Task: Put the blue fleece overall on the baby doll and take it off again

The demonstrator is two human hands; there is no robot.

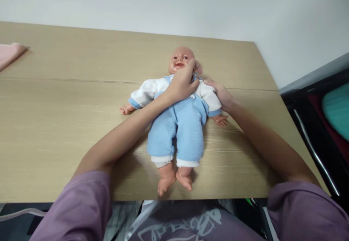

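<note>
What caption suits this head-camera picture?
Left hand and right hand on a blue-suited baby doll lying on a wooden table.

Wearing a short-sleeved mauve-purple tee: left sleeve (79, 208) and right sleeve (302, 208) both end near the elbow, plain fabric with soft folds at the hems. The chest of the tee (163, 230) carries a white graffiti-style line print (196, 224), only partly in frame and unreadable. My forearms are bare from the sleeve hems down to my left hand (182, 84) and right hand (222, 95), both bare too.
</note>
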